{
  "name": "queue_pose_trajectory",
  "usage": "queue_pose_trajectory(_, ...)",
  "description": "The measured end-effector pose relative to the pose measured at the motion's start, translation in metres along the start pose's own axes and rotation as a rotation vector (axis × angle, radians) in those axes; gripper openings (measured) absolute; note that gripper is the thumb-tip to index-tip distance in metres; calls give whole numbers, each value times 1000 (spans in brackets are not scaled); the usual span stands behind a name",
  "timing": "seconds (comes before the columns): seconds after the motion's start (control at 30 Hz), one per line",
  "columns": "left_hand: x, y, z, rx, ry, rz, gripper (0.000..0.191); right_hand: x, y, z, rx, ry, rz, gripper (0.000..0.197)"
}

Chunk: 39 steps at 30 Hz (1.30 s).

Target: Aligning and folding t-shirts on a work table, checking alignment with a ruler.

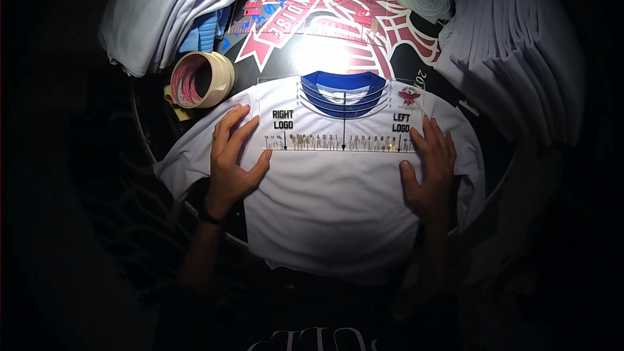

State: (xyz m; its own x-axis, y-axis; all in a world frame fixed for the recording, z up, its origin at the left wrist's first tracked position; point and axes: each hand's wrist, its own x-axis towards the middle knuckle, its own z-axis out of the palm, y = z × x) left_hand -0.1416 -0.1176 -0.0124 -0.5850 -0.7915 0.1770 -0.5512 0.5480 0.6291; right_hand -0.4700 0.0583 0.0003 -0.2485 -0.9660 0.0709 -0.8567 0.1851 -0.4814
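Observation:
A white shirt [331,204] with a blue collar [314,88] lies spread out, its neck away from me. Across its chest rests a clear placement ruler [321,129] with printed numbers, arrows and neckline curves. My left hand [234,156] lies on the shirt at the ruler's left end, fingers spread and thumb close to the lower corner. At the opposite end, my right hand [431,170] has its fingertips at the ruler's right edge and its thumb on the fabric below. Neither hand is closed around anything.
A roll of masking tape [202,80] stands beyond the left sleeve. Folded white cloth [156,14] and blue fabric [204,31] lie at the back left. Another clear ruler [312,19] rests on the black printed tabletop [253,75]. Stacked white garments [507,53] occupy the right.

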Motion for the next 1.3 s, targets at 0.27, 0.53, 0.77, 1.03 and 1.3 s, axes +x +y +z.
queue_pose_trajectory(0.27, 1, 0, -1, -14, 6, 3, 57, 1, 0, 0, -8, 5, -4, 56)
queue_pose_trajectory(0.53, 0, -3, -1, -36, -1, 1, 57, 1, -1, 0, -3, 1, -5, 58)
queue_pose_trajectory(0.77, -1, -3, 0, -39, 18, 0, 57, 2, -2, 1, -10, 2, -4, 58)
queue_pose_trajectory(1.03, 1, -1, 1, -19, 18, 13, 58, 2, -1, 0, -13, 12, 0, 56)
queue_pose_trajectory(1.3, 1, -1, 0, -27, 12, -1, 57, 3, -1, 0, 0, -7, 3, 55)
